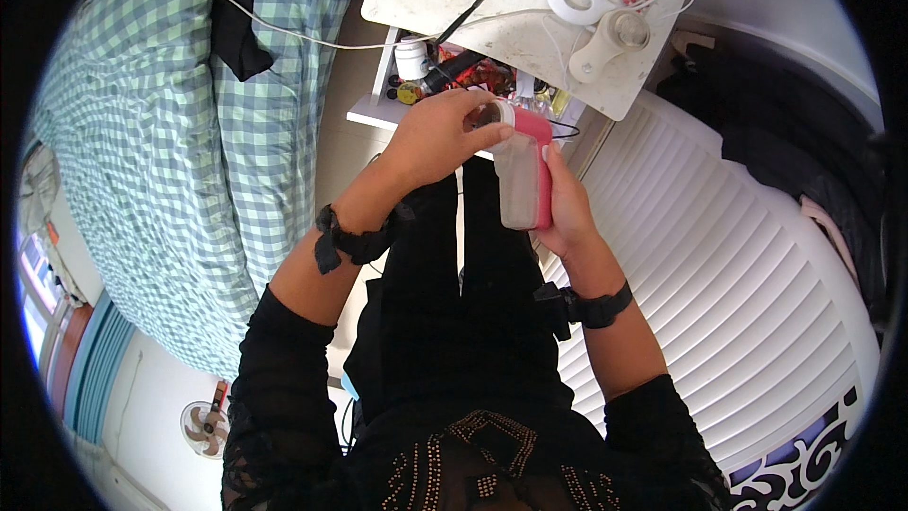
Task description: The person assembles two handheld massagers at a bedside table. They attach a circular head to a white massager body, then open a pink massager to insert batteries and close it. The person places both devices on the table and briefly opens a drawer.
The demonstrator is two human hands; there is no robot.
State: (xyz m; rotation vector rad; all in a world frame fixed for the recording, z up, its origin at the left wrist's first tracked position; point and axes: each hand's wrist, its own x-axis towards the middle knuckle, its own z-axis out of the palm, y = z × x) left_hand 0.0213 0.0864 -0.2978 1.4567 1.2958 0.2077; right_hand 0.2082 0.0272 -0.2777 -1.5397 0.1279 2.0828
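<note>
Head view: near the centre of the frame, a pink-and-clear container (518,185) is held tilted in the right hand (569,201), whose fingers are closed around its pink side. The left hand (430,140) curls its thumb and fingers at the container's white-rimmed upper end; whether they grip it, I cannot tell. Just above, an open drawer (367,116) holds a white jar (410,60) among clutter, beneath a white tabletop (416,0) at upper right. Green checked bedding (170,142) fills the upper left; a fan (204,429) shows at lower left.
</note>
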